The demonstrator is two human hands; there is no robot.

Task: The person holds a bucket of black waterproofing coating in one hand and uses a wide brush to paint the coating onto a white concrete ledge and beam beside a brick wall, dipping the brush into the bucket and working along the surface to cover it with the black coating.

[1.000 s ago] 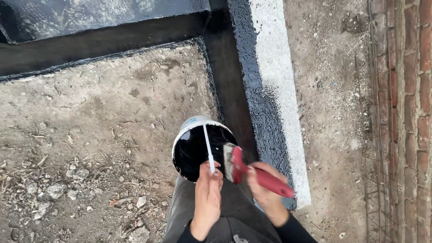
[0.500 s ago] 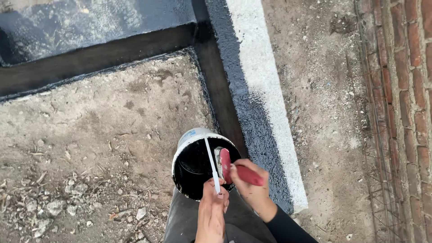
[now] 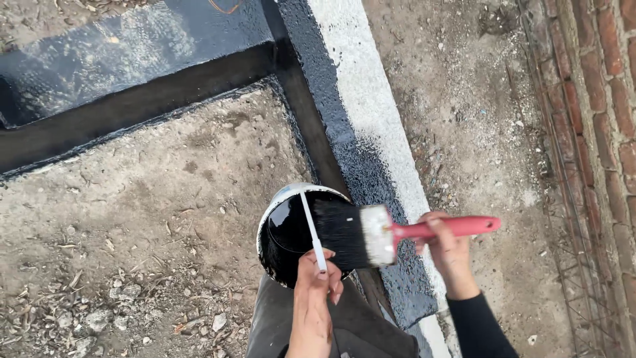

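My left hand (image 3: pixel 317 285) grips the white wire handle (image 3: pixel 311 229) of a white bucket (image 3: pixel 277 205) that holds glossy black coating. My right hand (image 3: pixel 445 255) holds a wide brush by its red handle (image 3: pixel 457 227). The brush lies level, with its black-wet bristles (image 3: pixel 341 233) over the bucket's mouth and a pale ferrule (image 3: pixel 377 235) beside them. Just right of the bucket runs a concrete strip (image 3: pixel 371 126), black on its left half and bare grey on its right.
Black-coated beams (image 3: pixel 132 109) frame a patch of bare dirt (image 3: pixel 146 212) with stones and twigs at lower left. A red brick wall (image 3: pixel 606 132) stands at the far right, with wire mesh (image 3: pixel 563 219) at its foot. My dark trouser leg (image 3: pixel 278 328) shows below.
The brush has come up out of the bucket and turned level, bristles pointing left over the rim. My right hand has shifted right. My left hand still holds the handle.
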